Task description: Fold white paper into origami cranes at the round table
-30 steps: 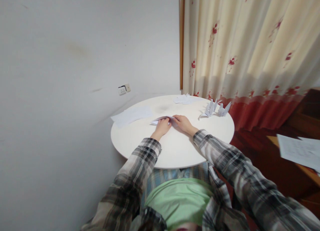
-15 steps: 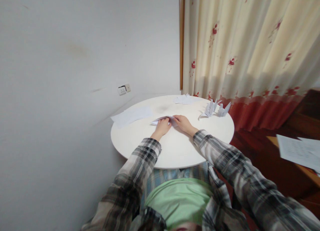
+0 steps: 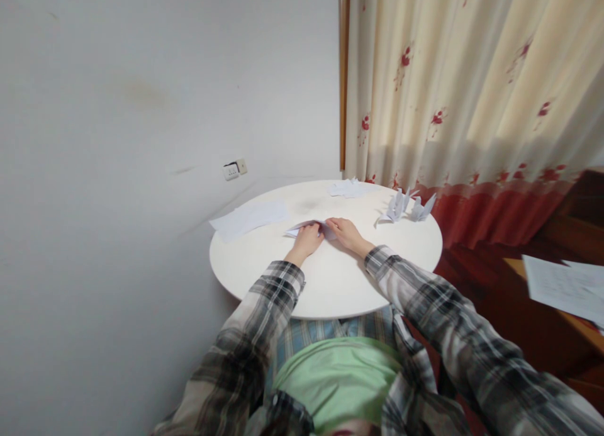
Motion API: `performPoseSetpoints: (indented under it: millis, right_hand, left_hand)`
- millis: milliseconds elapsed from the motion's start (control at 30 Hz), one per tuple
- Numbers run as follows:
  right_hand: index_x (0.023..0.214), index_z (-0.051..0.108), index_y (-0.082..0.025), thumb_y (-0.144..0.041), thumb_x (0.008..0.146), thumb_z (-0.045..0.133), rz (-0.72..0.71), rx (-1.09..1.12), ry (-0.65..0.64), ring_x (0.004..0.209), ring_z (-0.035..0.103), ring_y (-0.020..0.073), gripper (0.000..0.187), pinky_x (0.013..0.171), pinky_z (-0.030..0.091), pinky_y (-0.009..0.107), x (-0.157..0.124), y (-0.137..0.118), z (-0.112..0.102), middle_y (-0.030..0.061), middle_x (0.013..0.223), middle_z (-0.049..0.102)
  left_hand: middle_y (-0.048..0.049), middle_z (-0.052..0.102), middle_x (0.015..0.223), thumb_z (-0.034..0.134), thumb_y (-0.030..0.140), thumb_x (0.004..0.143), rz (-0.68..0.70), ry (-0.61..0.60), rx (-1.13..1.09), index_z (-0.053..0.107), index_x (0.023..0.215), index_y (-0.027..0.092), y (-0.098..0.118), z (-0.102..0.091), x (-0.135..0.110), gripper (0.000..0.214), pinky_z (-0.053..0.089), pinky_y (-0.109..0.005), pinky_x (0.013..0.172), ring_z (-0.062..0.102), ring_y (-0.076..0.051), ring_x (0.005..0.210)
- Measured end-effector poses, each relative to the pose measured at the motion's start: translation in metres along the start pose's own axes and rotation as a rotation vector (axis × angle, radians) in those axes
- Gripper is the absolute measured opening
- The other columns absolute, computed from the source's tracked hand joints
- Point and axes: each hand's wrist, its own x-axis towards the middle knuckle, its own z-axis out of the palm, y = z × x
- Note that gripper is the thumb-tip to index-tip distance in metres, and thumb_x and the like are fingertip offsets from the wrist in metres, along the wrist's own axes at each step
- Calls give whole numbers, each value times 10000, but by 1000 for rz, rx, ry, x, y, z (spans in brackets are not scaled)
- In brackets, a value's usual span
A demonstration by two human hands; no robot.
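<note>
A folded piece of white paper [image 3: 293, 230] lies between my two hands near the middle of the round white table [image 3: 337, 291]. My left hand [image 3: 309, 240] is closed on its middle, fingers curled over the layers. On the paper's right part my right hand [image 3: 346, 231] is closed too, thumb and fingers pinching the edge. My hands partly cover the paper, so its full shape is hidden. To the right of my right hand stand several folded paper cranes [image 3: 399, 206].
White sheets [image 3: 250, 217] lie at the table's left edge, and small paper pieces [image 3: 348, 188] at the back. A wall with a socket [image 3: 231, 171] borders the left. Behind hangs a flowered curtain [image 3: 453, 109]. Printed sheets [image 3: 561, 285] rest on a wooden surface at right.
Hardly anything differs. Both hands keep their hold on the folded paper in nearly the same place, with only a slight shift of the fingers.
</note>
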Motion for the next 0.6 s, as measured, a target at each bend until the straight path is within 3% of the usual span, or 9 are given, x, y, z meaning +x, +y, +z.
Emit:
performPoseSetpoints:
  millis: [600]
  right_hand:
    - [980,655,-192,-343,923,390,23,25,3,859,585,148,310,757,371,234,0,-2,-1,54,957,681]
  left_hand:
    - [-145,645,1090,418,191,835,-12,-12,12,583,1077,90,2,-4,0,309,397,-355,946,583,-243,1037]
